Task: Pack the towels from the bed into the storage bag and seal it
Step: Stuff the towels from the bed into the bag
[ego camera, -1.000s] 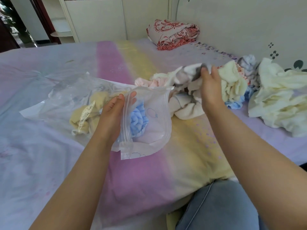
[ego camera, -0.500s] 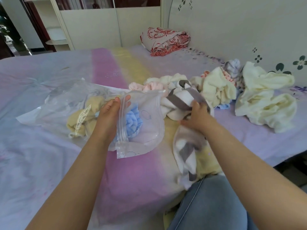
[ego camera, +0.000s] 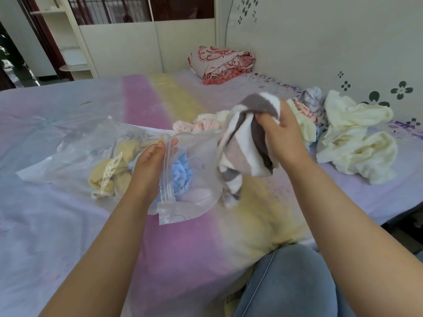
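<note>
1. A striped towel (ego camera: pixel 246 143), grey and white, is gripped in the right hand (ego camera: pixel 280 131), fingers closed over its upper fold. It is held above the bed (ego camera: pixel 68 225), its loose end hanging just right of the bag mouth.
2. The bag (ego camera: pixel 196 186), clear plastic with a zip strip, is held by the left hand (ego camera: pixel 152 165). The fingers are laid along the zip edge and the near lip is pinched up, so the mouth stands open toward the right.
3. Inside the bag a yellow towel (ego camera: pixel 103 177) is seen to the left of the hand and a blue towel (ego camera: pixel 182 172) just behind the zip.
4. The bag rests on the bed, on the lilac and pink bands of the sheet.
5. A pile (ego camera: pixel 352 143) of cream towels, with pink and blue pieces among them, is left on the bed to the right, near the wall (ego camera: pixel 320 42).
6. A folded red-patterned quilt (ego camera: pixel 220 61) is noted at the far end of the bed.
7. A knee (ego camera: pixel 290 282) in blue denim is seen at the bottom edge.
</note>
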`<state>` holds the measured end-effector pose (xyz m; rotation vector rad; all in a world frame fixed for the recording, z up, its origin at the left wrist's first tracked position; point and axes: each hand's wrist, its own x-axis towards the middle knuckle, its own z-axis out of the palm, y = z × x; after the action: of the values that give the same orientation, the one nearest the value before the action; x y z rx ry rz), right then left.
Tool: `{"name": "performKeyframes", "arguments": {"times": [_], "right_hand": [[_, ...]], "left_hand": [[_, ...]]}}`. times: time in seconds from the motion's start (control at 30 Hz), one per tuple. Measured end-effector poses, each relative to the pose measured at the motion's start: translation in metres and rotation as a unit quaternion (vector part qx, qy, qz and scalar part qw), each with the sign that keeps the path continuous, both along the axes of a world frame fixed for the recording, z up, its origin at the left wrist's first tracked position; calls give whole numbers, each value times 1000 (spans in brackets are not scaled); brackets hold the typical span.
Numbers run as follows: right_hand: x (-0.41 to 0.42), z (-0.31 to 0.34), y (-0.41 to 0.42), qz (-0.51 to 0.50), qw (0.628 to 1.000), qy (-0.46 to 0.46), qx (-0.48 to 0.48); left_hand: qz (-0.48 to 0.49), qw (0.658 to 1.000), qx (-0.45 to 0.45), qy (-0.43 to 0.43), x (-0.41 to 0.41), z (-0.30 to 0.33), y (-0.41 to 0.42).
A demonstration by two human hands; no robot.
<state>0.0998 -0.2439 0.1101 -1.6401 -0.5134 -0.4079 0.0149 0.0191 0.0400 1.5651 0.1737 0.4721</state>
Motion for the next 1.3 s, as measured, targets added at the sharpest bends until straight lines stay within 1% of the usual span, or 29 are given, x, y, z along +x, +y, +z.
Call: {"name": "performKeyframes", "arguments": {"times": [0.03, 0.1, 0.13, 0.2, 0.23, 0.27, 0.3, 0.33, 0.37, 0.4, 0.43, 0.47, 0.53, 0.6, 0.63, 0.7, 0.73, 0.77, 0.83, 0.97, 1.0, 1.03, 1.07, 1.13, 1.17, 1.2, 1.23, 1.27, 1.3], "right_hand": [[-8, 10, 3, 7, 1000, -9, 29], [-25, 17, 12, -12, 999, -43, 23], [-30, 13, 20, -21, 999, -45, 16], [-39, -8, 35, -35, 999, 11, 0], [-42, -24, 42, -31, 997, 65, -29], [-45, -42, 45, -4, 989, 131, -69], [-46, -63, 46, 30, 970, 191, -149], [-49, -84, 45, 60, 933, 220, -279], [-50, -101, 44, 74, 886, 211, -406], [-49, -115, 41, 64, 844, 185, -499], [-47, -123, 37, 44, 822, 165, -544], [-45, -125, 35, 24, 818, 163, -551], [-34, -126, 28, 10, 830, 204, -518], [-21, -123, 23, 28, 816, 253, -519], [-16, -121, 21, 41, 813, 257, -520], [-12, -116, 20, 71, 829, 230, -505], [-12, -111, 20, 91, 829, 221, -505], [-13, -104, 18, 123, 828, 218, -502], [-18, -85, 14, 222, 822, 212, -479], [-39, -27, 0, 438, 787, 228, -370], [-40, -14, -3, 469, 782, 222, -346], [-41, -5, -4, 482, 786, 222, -318], [-39, 1, 0, 477, 802, 222, -282], [-32, -1, 22, 414, 864, 193, -211], [-28, -9, 39, 346, 901, 167, -203], [-25, -22, 56, 251, 932, 141, -221], [-25, -40, 71, 148, 947, 120, -258], [-26, -63, 83, 67, 941, 100, -315], [-30, -88, 91, 19, 915, 75, -397]], "left_hand": [[1, 1000, -1, 0, 0, 0, -1], [-5, 1000, -15, -3, -1, 1, -1], [-10, 1000, -27, -6, -1, 1, -1], [-11, 999, -37, -10, -2, 1, 0], [-8, 999, -33, -10, -2, 1, 0], [-5, 1000, -28, -10, -2, 0, 1], [-2, 1000, -21, -9, -2, -1, 2], [0, 1000, -13, -8, -1, -2, 3], [0, 1000, -8, -6, -1, -3, 3], [-1, 1000, -6, -3, -1, -4, 4], [-2, 1000, -1, 1, -2, -4, 4], [-3, 1000, 5, 5, -3, -4, 4], [-1, 1000, 16, 10, -5, -1, 2], [6, 1000, 18, 8, -7, 3, -2], [9, 1000, 15, 9, -9, 5, -4], [4, 1000, 2, 25, -12, 8, -6], [-2, 999, -6, 38, -14, 9, -7], [-8, 999, -12, 47, -15, 10, -7], [-7, 999, -9, 42, -16, 10, -7], [-3, 1000, 3, 11, -14, 8, -4], [-11, 1000, 1, 8, -14, 7, -2], [-19, 1000, -5, 7, -14, 6, -1], [-29, 999, -19, 5, -14, 6, -1], [-47, 997, -63, 1, -16, 6, -1], [-49, 995, -82, 1, -16, 6, 0], [-49, 994, -95, 2, -17, 7, 0], [-54, 993, -102, 3, -18, 7, 0], [-65, 993, -103, 2, -19, 7, 0], [-75, 993, -91, 2, -19, 7, 0]]}}
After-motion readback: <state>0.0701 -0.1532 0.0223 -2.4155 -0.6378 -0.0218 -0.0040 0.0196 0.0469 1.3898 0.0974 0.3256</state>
